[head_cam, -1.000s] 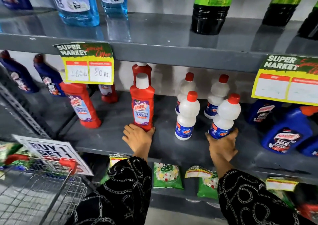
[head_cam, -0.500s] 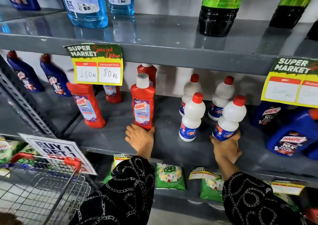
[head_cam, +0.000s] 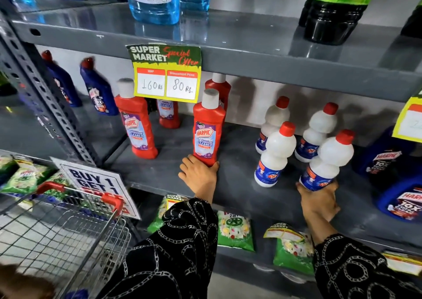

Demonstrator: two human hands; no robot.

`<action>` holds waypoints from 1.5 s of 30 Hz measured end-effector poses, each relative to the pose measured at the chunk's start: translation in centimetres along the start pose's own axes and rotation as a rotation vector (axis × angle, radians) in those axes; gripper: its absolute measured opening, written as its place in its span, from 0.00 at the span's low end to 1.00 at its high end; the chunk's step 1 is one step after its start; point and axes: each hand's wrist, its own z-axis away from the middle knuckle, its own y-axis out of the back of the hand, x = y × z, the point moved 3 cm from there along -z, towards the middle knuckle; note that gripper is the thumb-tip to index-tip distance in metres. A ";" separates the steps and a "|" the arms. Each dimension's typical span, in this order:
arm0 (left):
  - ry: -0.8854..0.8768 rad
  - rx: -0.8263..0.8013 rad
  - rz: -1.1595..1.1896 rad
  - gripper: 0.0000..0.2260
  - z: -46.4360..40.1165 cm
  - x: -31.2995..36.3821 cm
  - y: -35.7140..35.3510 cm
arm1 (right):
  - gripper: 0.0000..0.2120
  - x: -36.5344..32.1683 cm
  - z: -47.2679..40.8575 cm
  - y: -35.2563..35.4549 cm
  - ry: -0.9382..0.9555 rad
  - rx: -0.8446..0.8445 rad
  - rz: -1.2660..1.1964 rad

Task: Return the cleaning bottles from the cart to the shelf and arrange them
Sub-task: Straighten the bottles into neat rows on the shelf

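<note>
On the grey middle shelf point(head_cam: 164, 173) my left hand point(head_cam: 199, 175) grips the base of an upright red Harpic bottle point(head_cam: 208, 127) with a grey cap. My right hand point(head_cam: 318, 199) holds the bottom of a white bottle point(head_cam: 327, 161) with a red cap, tilted slightly right. Three more white bottles point(head_cam: 276, 154) stand beside and behind it. Another red Harpic bottle point(head_cam: 137, 120) stands to the left, and two more red ones are partly hidden behind the price tag. The wire cart point(head_cam: 59, 234) with red handle is at lower left.
Blue Harpic bottles point(head_cam: 397, 180) crowd the shelf's right end; dark blue bottles point(head_cam: 99, 90) stand in the left bay. The top shelf point(head_cam: 251, 54) carries blue liquid bottles and black bottles. A price tag point(head_cam: 166, 74) hangs from it. Green packets point(head_cam: 235, 230) lie on the shelf below.
The view has shifted closer and to the left. Both hands stay on their bottles, which have barely moved on the shelf.
</note>
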 end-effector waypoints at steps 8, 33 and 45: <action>0.001 -0.003 0.006 0.37 0.1 -0.2 -0.1 | 0.38 0.2 0.0 0.0 -0.051 -0.008 -0.023; 0.072 -0.050 0.062 0.33 7.7 1.7 -0.2 | 0.50 -0.5 0.9 2.6 -0.036 -0.120 -0.046; -0.543 -0.619 0.381 0.09 24.9 14.9 -6.4 | 0.06 7.2 -5.1 11.1 -0.194 0.177 -0.322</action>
